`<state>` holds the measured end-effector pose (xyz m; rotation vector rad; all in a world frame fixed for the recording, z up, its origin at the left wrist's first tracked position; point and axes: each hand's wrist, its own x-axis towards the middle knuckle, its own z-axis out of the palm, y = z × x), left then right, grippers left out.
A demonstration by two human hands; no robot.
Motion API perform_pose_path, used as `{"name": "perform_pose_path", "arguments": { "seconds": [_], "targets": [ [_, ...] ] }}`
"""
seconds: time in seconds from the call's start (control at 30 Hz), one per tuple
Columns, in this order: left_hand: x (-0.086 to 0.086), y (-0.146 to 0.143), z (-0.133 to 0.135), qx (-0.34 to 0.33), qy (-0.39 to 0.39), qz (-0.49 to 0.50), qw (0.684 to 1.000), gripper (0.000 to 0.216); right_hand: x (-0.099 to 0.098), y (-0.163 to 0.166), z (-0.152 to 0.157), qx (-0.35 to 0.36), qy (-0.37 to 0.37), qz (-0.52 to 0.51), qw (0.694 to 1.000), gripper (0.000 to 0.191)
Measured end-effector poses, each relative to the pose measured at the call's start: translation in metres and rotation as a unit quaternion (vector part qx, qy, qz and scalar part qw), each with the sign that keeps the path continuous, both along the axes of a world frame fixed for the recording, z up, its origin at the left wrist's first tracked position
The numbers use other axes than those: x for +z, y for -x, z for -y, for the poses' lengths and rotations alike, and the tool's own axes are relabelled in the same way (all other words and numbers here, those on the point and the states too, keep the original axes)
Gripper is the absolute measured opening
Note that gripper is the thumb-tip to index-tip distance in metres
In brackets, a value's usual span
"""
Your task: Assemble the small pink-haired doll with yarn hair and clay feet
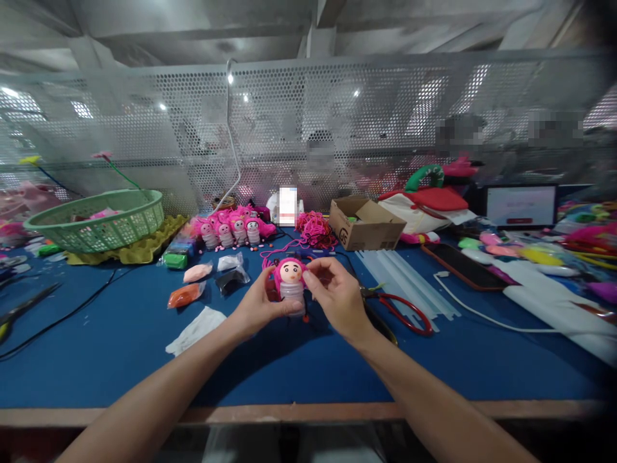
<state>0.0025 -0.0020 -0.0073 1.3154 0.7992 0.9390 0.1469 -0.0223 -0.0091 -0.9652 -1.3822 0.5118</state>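
A small doll [291, 290] with a peach head, painted eyes, pink hair and a whitish ringed body is upright over the middle of the table. My left hand [260, 303] is wrapped round its body, thumb across the lower front. At the right side of the doll's head, the thumb and fingers of my right hand [340, 297] are pinched together; whatever lies between them is too small to make out. Behind stand several similar pink-haired dolls [226, 231]. A heap of pink yarn [315, 230] lies to their right.
Left: a green basket [96, 222], packets of orange clay [186, 294] and black clay [231, 281], a white cloth [196, 329]. Right: a cardboard box [369, 225], red-handled scissors [409, 315], translucent strips [409, 283], a phone [470, 267] and a white cable [486, 326]. A perforated metal screen [279, 122] rises behind.
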Motion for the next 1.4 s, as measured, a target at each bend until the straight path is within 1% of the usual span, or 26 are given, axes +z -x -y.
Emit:
{"name": "perform_pose_path", "arguments": {
  "seconds": [0.13,0.3,0.43,0.67,0.9,1.2,1.4],
  "targets": [
    [0.0024,-0.0007,0.0017,-0.009,0.013,0.025,1.000,0.067,0.0021,0.0026,0.0043,-0.044,-0.083,0.103,0.990,0.005],
    [0.0030,0.0003,0.0020,0.001,0.012,0.032,0.999,0.065,0.0024,0.0028,0.0054,-0.069,-0.151,0.152,0.974,0.017],
    [0.0030,0.0009,0.0017,0.009,0.017,0.030,0.999,0.066,0.0002,0.0028,0.0041,-0.077,-0.184,0.174,0.964,0.022],
    [0.0023,0.0008,0.0010,0.008,0.013,0.031,0.999,0.064,-0.0003,0.0031,0.0040,-0.085,-0.189,0.180,0.961,0.022],
    [0.0042,0.0007,0.0021,0.012,0.012,0.021,1.000,0.065,0.0009,0.0029,0.0057,-0.072,-0.173,0.176,0.966,0.021],
    [0.0040,0.0005,0.0019,0.008,0.013,0.024,1.000,0.066,0.0018,0.0033,0.0060,-0.075,-0.161,0.174,0.969,0.020],
    [0.0044,0.0000,0.0024,0.009,0.015,0.027,0.999,0.066,0.0020,0.0033,0.0054,-0.077,-0.174,0.182,0.965,0.018]
  ]
}}
